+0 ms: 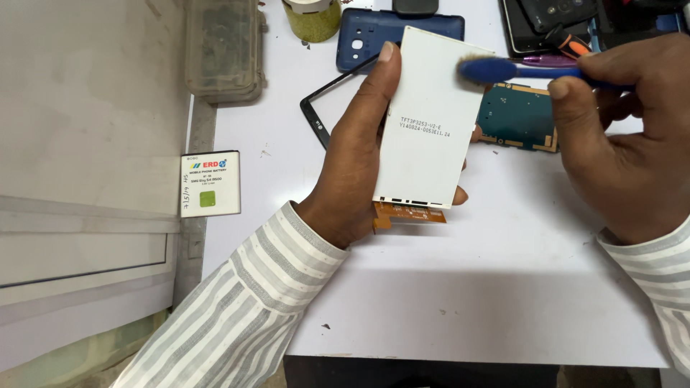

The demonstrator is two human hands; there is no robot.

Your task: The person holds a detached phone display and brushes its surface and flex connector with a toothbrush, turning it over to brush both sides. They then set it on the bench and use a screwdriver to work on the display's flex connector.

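— What have you got in each hand?

— My left hand (359, 165) is wrapped around a phone display panel (428, 118), thumb along its left edge and fingertips showing at the right, so it is lifted above the white desk (467, 287) with its white back facing me. My right hand (625, 136) is closed on a blue toothbrush (503, 70), whose bristles touch the panel's upper right edge.

— What worries you?

— The orange flex cable (410, 213) hanging off the bottom edge. I judge it the weak spot: if my grip slid down or the brush handle caught it, it could crease or tear. Pressing the bristles too hard near the corner could also tip the panel out of my fingers, since I only hold it by the sides.

— How does the panel look?

— Flat, rectangular, plain white on this side with a small printed code near the middle and a row of dark notches along the bottom. I see no cracks, though its front is hidden.

— And around you?

— A green circuit board (519, 117) lies just beyond the panel, a blue phone back cover (374, 32) and a black bezel frame (323, 108) behind my left hand, and a white phone battery (210, 184) well off to the left.
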